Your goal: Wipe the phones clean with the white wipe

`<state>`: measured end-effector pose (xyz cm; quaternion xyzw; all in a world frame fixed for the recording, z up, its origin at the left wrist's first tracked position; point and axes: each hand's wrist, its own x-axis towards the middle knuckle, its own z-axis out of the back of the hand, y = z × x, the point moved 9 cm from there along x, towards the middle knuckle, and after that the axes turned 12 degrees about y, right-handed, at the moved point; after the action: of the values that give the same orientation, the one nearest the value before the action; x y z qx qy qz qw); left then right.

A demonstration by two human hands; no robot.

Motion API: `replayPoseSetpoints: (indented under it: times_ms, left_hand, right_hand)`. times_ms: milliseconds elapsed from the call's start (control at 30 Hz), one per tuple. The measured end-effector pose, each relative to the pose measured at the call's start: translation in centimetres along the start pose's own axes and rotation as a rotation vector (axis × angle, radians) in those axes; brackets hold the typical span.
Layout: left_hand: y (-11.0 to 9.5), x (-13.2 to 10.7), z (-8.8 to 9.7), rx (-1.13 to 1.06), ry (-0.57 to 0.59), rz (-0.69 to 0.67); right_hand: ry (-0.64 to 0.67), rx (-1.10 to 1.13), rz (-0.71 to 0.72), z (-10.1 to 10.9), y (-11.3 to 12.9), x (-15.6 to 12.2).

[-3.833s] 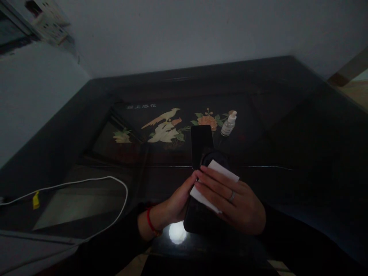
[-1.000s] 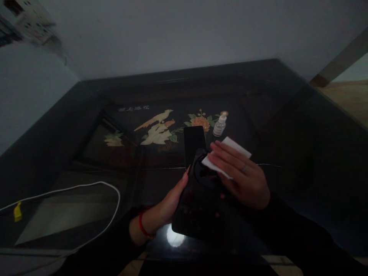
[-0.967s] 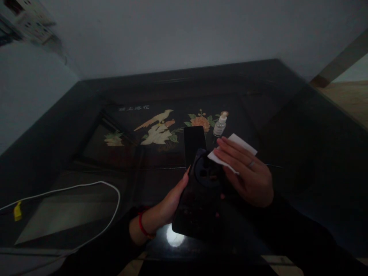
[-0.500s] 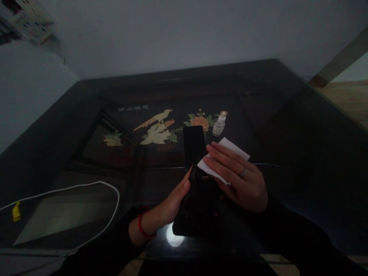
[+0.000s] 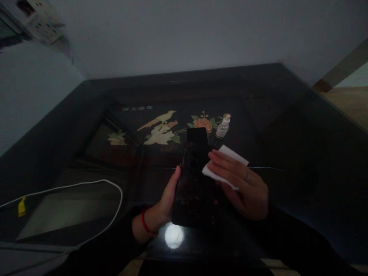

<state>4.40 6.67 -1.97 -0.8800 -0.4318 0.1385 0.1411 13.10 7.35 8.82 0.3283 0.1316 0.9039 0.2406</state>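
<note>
My left hand (image 5: pixel 168 195) grips the left edge of a black phone (image 5: pixel 192 195), thumb along its side. A dark round camera ring shows near the phone's top; its surface is too dim to make out more. In my right hand (image 5: pixel 241 184) is a folded white wipe (image 5: pixel 234 155), pressed under the fingers at the phone's upper right edge. Whether the wipe touches the phone I cannot tell. Behind the held phone lies a second dark phone (image 5: pixel 197 134), partly covered by it. A small clear dropper bottle (image 5: pixel 222 128) with a white top stands just beyond my right hand.
The glossy dark table (image 5: pixel 273 115) bears a bird-and-flower inlay (image 5: pixel 159 132). A white cable (image 5: pixel 86 183) with a yellow tag (image 5: pixel 22 207) curves across the left side. Walls rise behind and left, with a power strip (image 5: pixel 46 27) at upper left.
The held phone has tilted flatter to my view and its top has moved up over the second phone. My right hand and the wipe have shifted slightly down and right.
</note>
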Motion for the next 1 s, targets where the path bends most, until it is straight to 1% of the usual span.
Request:
replayPoseSetpoints:
  times_ms: [67, 100, 133, 200, 267, 300, 367, 467, 533, 567, 633, 733, 800, 900, 933, 1000]
  left_hand:
    - [0.6, -0.2, -0.4, 0.028, 0.047, 0.047]
    - [0.8, -0.2, -0.5, 0.049, 0.058, 0.06]
    - [0.9, -0.3, -0.3, 0.072, 0.051, 0.054]
    - [0.5, -0.4, 0.5, 0.11, -0.011, -0.017]
    - [0.0, -0.5, 1.5, 0.121, -0.087, -0.101]
    - [-0.1, -0.5, 1.8, 0.119, -0.106, -0.121]
    - [-0.1, -0.4, 2.1, 0.113, -0.114, -0.115]
    - [-0.4, -0.4, 1.9, 0.104, -0.107, -0.078]
    - [-0.5, -0.4, 1.5, 0.095, -0.091, -0.047]
    - [-0.6, -0.5, 1.3, 0.093, -0.083, -0.029]
    - [-0.2, -0.5, 0.5, 0.067, -0.023, 0.042]
    - [1.0, -0.7, -1.3, -0.021, 0.153, 0.172]
    - [1.6, -1.0, -2.0, -0.058, 0.23, 0.208]
    - [2.2, -1.2, -1.6, -0.011, 0.228, 0.213]
    - [2.3, -1.1, -1.3, 0.029, 0.212, 0.193]
    - [1.8, -1.0, -0.5, 0.123, 0.151, 0.098]
  right_hand:
    - [-0.113, 0.018, -0.185, 1.2, -1.8, -0.1]
    - [-0.142, 0.01, -0.238, 1.4, -2.4, -0.1]
    - [-0.151, -0.006, -0.25, 1.5, -2.5, 0.0]
    - [-0.116, -0.046, -0.196, 0.9, -2.0, 0.6]
    - [-0.053, -0.086, -0.11, -0.1, -1.0, 1.1]
    - [-0.022, -0.106, -0.069, -0.6, -0.4, 1.3]
    - [0.048, -0.14, 0.013, -1.6, 0.5, 1.4]
    - [0.166, -0.169, 0.163, -2.5, 1.7, 0.7]
    - [0.215, -0.177, 0.249, -2.5, 1.8, 0.0]
    - [0.207, -0.178, 0.268, -2.0, 1.6, -0.3]
    - [0.129, -0.184, 0.221, -0.5, 0.5, -0.5]
    - [-0.036, -0.199, 0.049, 1.9, -1.6, -0.3]
    - [-0.09, -0.191, -0.019, 2.5, -2.1, -0.1]
    - [-0.069, -0.164, -0.029, 2.0, -1.6, 0.4]
    - [-0.052, -0.162, -0.021, 1.6, -1.2, 0.6]
    - [-0.035, -0.17, 0.001, 1.1, -0.3, 0.9]
